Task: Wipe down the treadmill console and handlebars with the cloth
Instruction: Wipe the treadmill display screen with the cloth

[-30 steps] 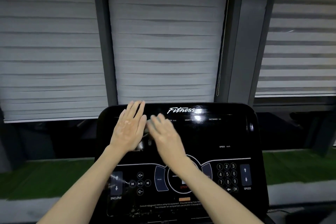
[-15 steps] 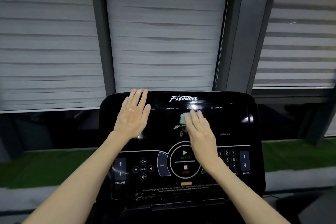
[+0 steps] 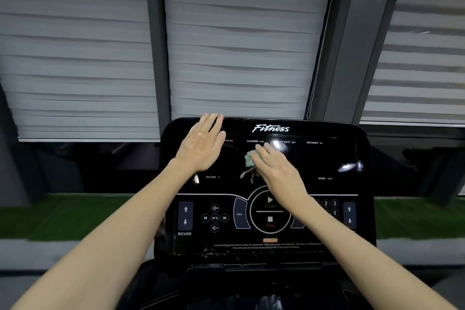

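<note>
Pale window blinds point(image 3: 241, 45) (three panels, dark frames point(image 3: 154, 40) between) above a green turf strip point(image 3: 57, 216).

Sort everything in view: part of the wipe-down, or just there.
Job: cloth, under the right hand; console; left hand flat on it.
Just there: blinds; blind cord; green turf.

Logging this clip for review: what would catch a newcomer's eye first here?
Two bare hands lie flat on the glossy black treadmill console: the left hand near its upper left corner, the right hand at centre pressing a pale green cloth. Grey window blinds fill the background above.
</note>
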`<state>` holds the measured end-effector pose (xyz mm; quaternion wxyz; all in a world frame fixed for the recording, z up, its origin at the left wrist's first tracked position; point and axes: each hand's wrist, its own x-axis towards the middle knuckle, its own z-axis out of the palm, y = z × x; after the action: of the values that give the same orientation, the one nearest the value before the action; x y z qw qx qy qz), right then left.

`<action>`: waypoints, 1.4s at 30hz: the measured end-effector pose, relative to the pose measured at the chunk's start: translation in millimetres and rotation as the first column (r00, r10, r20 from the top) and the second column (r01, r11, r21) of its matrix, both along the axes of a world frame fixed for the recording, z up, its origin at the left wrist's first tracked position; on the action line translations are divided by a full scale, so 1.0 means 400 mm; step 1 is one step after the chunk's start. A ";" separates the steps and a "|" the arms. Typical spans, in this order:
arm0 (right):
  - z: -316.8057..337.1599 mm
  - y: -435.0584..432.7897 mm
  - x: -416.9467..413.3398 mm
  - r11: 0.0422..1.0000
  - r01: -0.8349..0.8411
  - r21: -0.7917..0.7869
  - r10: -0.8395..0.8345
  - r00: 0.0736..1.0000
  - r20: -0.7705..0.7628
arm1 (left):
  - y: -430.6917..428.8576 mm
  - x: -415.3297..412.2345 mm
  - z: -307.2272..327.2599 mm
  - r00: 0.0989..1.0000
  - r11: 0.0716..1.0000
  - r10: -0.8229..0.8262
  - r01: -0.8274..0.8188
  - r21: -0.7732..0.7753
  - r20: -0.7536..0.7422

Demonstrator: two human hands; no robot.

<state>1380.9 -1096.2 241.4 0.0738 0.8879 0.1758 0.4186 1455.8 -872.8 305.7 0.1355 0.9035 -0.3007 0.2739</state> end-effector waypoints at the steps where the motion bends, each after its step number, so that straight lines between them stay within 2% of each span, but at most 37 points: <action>1: -0.015 0.025 -0.003 1.000 -0.005 0.026 0.005 1.000 0.016 | 0.003 0.003 -0.006 1.000 1.000 0.006 -0.007 0.030 0.024; 3: -0.093 0.056 -0.022 0.990 -0.126 -0.061 0.126 0.992 0.000 | 0.014 0.001 -0.029 0.995 0.996 0.034 -0.041 0.075 0.095; 5: -0.185 0.061 -0.066 0.933 -0.277 -0.228 0.249 0.958 -0.144 | 0.031 -0.012 -0.062 0.982 0.992 0.079 -0.094 0.079 0.174; 7: -0.230 0.044 -0.103 0.868 -0.336 -0.366 0.249 0.932 -0.265 | 0.053 -0.031 -0.099 0.962 0.990 0.122 -0.136 0.040 0.243; 9: -0.204 0.028 -0.107 0.842 -0.330 -0.428 0.228 0.935 -0.272 | 0.083 -0.048 -0.141 0.947 0.986 0.164 -0.168 -0.008 0.275; 11: -0.149 0.021 -0.083 0.865 -0.292 -0.408 0.232 0.954 -0.190 | 0.116 -0.065 -0.189 0.944 0.979 0.201 -0.199 -0.034 0.263; 13: -0.088 0.028 -0.043 0.942 -0.214 -0.259 0.199 0.977 -0.082 | 0.152 -0.074 -0.239 0.944 0.972 0.236 -0.231 -0.048 0.230; 15: -0.054 0.059 -0.013 0.996 -0.088 -0.033 0.087 0.996 -0.034 | 0.171 -0.073 -0.272 0.946 0.966 0.257 -0.250 -0.060 0.199; 17: -0.056 0.106 -0.007 0.993 -0.026 0.117 0.029 0.999 -0.027 | 0.175 -0.066 -0.286 0.949 0.968 0.251 -0.241 -0.075 0.192; 18: -0.076 0.128 -0.011 0.992 -0.036 0.120 0.040 0.999 -0.026 | 0.173 -0.063 -0.288 0.951 0.970 0.242 -0.230 -0.083 0.193; 21: -0.193 0.157 -0.050 0.972 -0.217 -0.088 0.210 0.974 -0.089 | 0.172 -0.057 -0.287 0.951 0.973 0.230 -0.217 -0.084 0.208; 23: -0.262 0.154 -0.090 0.890 -0.358 -0.283 0.298 0.925 -0.235 | 0.174 -0.058 -0.289 0.953 0.974 0.225 -0.211 -0.088 0.204; 25: -0.274 0.141 -0.111 0.798 -0.425 -0.427 0.294 0.894 -0.339 | 0.173 -0.059 -0.289 0.954 0.973 0.224 -0.208 -0.097 0.199; 27: -0.228 0.134 -0.096 0.748 -0.422 -0.512 0.273 0.899 -0.342 | 0.173 -0.059 -0.290 0.953 0.973 0.227 -0.211 -0.099 0.201; 29: -0.166 0.136 -0.058 0.783 -0.385 -0.489 0.288 0.921 -0.264 | 0.173 -0.058 -0.291 0.951 0.972 0.227 -0.211 -0.100 0.209; 32: -0.089 0.163 -0.008 0.954 -0.213 -0.212 0.193 0.975 -0.108 | 0.174 -0.058 -0.293 0.952 0.973 0.223 -0.205 -0.104 0.211; 33: -0.078 0.179 -0.006 0.983 -0.143 -0.112 0.134 0.987 -0.084 | 0.174 -0.059 -0.293 0.952 0.974 0.220 -0.201 -0.105 0.212; 35: -0.101 0.208 -0.014 0.994 -0.102 -0.036 0.100 0.993 -0.062 | 0.174 -0.058 -0.293 0.955 0.975 0.213 -0.193 -0.112 0.208; 39: -0.248 0.245 -0.077 0.917 -0.346 -0.201 0.306 0.930 -0.206 | 0.174 -0.056 -0.293 0.951 0.974 0.216 -0.196 -0.110 0.220; 42: -0.304 0.295 -0.120 0.860 -0.374 -0.346 0.283 0.915 -0.287 | 0.174 -0.057 -0.294 0.952 0.975 0.213 -0.193 -0.107 0.222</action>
<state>1332.7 -978.3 119.9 0.1574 0.8529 0.4133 0.2773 1433.0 -803.3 188.0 0.1086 0.8848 -0.2082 0.4026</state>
